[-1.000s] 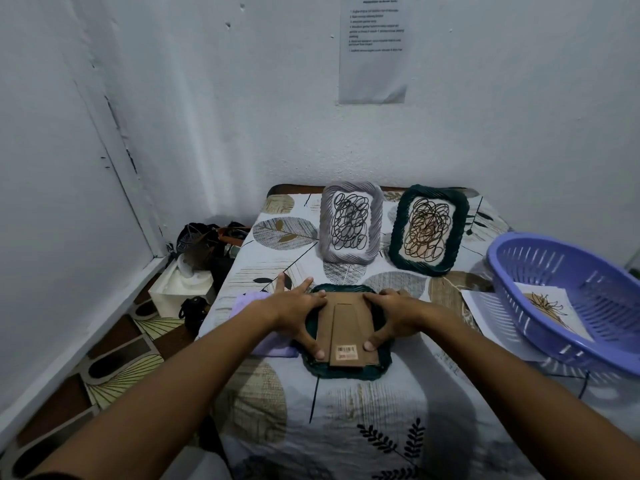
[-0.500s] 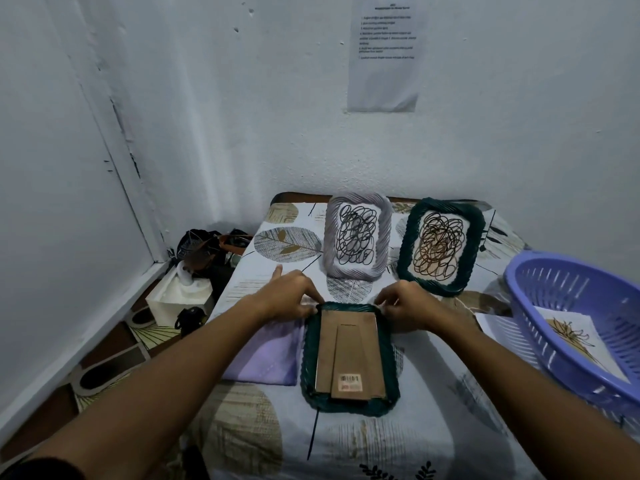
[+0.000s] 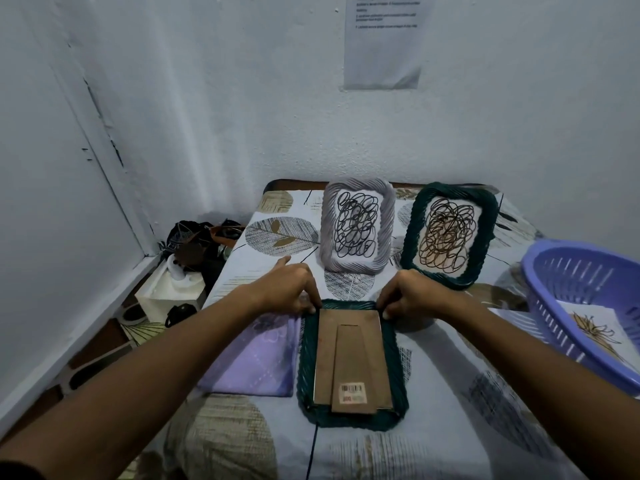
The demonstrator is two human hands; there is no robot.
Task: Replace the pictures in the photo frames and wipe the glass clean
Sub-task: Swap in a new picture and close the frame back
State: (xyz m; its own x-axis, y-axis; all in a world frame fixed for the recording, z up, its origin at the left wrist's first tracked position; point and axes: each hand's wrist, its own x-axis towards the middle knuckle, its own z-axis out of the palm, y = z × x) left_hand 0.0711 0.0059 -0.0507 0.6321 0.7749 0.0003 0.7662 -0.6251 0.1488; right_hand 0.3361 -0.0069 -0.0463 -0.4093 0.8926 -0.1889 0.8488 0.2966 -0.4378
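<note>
A dark green photo frame [image 3: 351, 419] lies face down in the middle of the table, its brown cardboard back [image 3: 349, 358] with a barcode sticker facing up. My left hand [image 3: 289, 287] pinches at the back's far left corner, and my right hand [image 3: 412, 294] pinches at its far right corner. A lilac cloth [image 3: 256, 358] lies flat just left of this frame. Behind stand a grey frame [image 3: 358, 225] and another green frame [image 3: 450, 237], each holding a scribble picture.
A purple plastic basket [image 3: 554, 289] at the right holds a drawing on white paper [image 3: 595, 330]. The table wears a leaf-print cloth [image 3: 450, 393]. On the floor at the left sit a white tissue box [image 3: 169, 292] and dark bags [image 3: 194, 240]. Walls close in behind and left.
Both hands slid from the sides of the cardboard back up to its far corners. The view moved closer, and the lilac cloth is now uncovered.
</note>
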